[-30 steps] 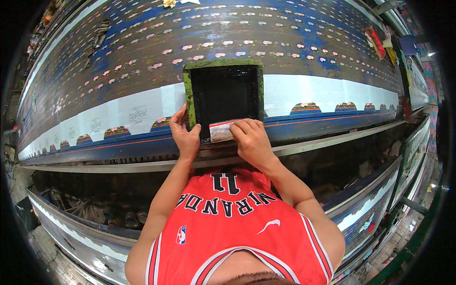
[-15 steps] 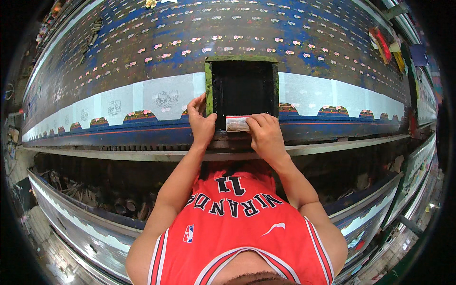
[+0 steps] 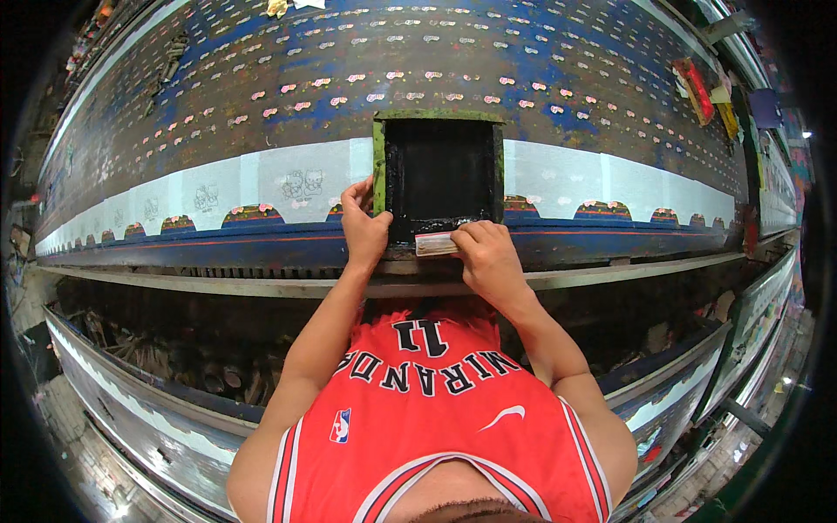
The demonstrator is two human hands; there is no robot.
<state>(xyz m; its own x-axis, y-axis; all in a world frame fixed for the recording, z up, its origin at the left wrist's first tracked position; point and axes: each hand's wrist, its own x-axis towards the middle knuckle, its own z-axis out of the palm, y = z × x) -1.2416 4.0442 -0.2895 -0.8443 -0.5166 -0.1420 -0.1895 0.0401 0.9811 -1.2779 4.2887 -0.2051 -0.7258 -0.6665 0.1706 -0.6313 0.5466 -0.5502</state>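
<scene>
A screen-printing frame (image 3: pixel 378 161) with green edges and a black mesh lies across a row of pale fabric pieces. My left hand (image 3: pixel 366 228) grips its near left side, thumb on top and fingers along the outer edge. In my right hand (image 3: pixel 490 254) is a flat, light squeegee (image 3: pixel 434 244) with a red line along its far edge, pinched at its right end. The squeegee sits at the frame's near end. Wet black ink (image 3: pixel 436 225) shines just beyond it. What lies under the frame is hidden.
Pale fabric pieces (image 3: pixel 558 179) run along the table's near edge on both sides; some at left carry dark line drawings (image 3: pixel 302 185). Beyond stretches the stained tabletop (image 3: pixel 331 83) with rows of small printed marks. A rail (image 3: pixel 209 283) borders the near side. Red and yellow items (image 3: pixel 695 91) lie far right.
My right hand has drawn the squeegee slightly toward me, with its face tilted flatter. A glossy ink strip now shows beyond it. The left hand keeps its hold on the frame.
</scene>
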